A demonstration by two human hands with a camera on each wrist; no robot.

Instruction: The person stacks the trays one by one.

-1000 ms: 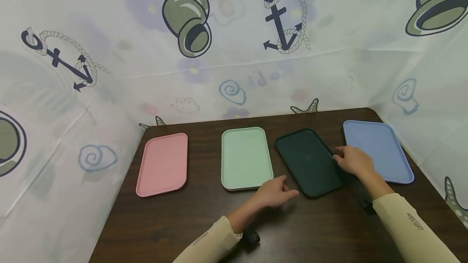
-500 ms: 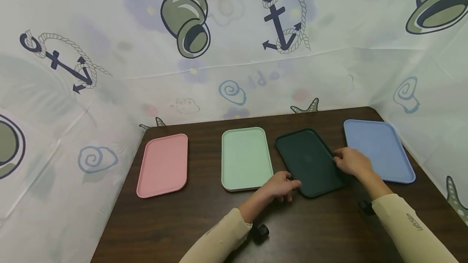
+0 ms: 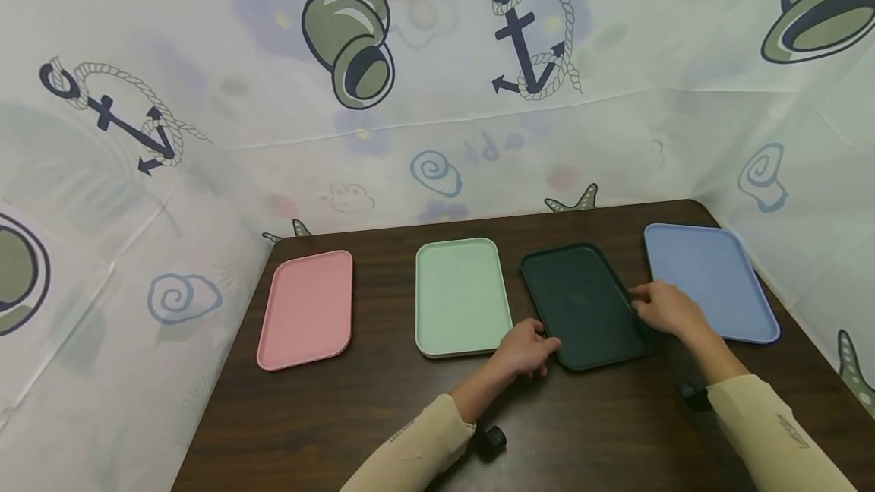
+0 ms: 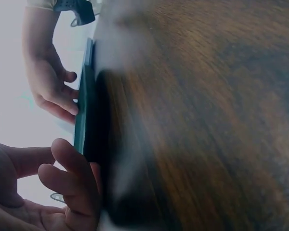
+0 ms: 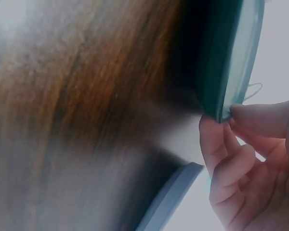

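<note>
A dark green tray (image 3: 584, 306) lies a little askew between a mint green tray (image 3: 462, 298) and a blue tray (image 3: 711, 283). My left hand (image 3: 525, 348) grips its near left edge, the thumb at the rim and a finger reaching under it in the left wrist view. On the opposite side, my right hand (image 3: 670, 308) pinches the right rim. The right wrist view shows that thumb on top of the dark green tray (image 5: 231, 62) and fingers below. Under the tray runs a dark shadow, so parts of its underside cannot be made out.
A pink tray (image 3: 305, 310) lies at the left of the dark wooden table (image 3: 342, 431). The blue tray stays close to the right forearm. Behind and at both sides hangs a white printed cloth (image 3: 437, 120).
My left hand has come right and taken hold of the dark green tray's edge. My right hand has closed on the other rim. The tray has shifted slightly right and turned a little straighter.
</note>
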